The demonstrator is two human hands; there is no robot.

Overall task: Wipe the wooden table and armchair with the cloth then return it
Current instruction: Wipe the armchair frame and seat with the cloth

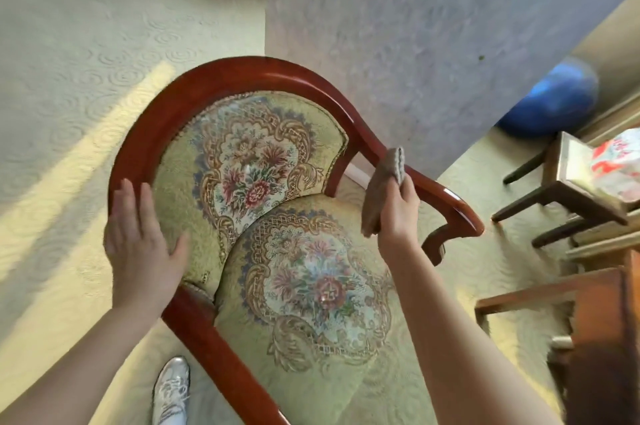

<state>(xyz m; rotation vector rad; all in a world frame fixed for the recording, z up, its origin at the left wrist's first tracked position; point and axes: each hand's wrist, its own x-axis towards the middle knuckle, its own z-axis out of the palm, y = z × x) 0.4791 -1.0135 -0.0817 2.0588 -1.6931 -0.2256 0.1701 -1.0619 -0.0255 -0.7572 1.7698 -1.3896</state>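
The armchair (221, 74) fills the middle of the head view, with a glossy red-brown wooden frame and green floral upholstery on its back and seat. My left hand (143, 244) lies flat with fingers spread on the left side of the curved frame and the backrest edge. My right hand (398, 213) is shut on a folded brown cloth (382, 182), which is pressed against the right armrest rail. The corner of a wooden table (602, 317) shows at the lower right edge.
A grey-lilac wall corner (415, 26) stands right behind the chair. A small dark stool (568, 196) with a printed item on it and a blue ball (550, 98) are at the right. Cream patterned carpet (86, 60) spreads left; my white shoe (171, 390) is below.
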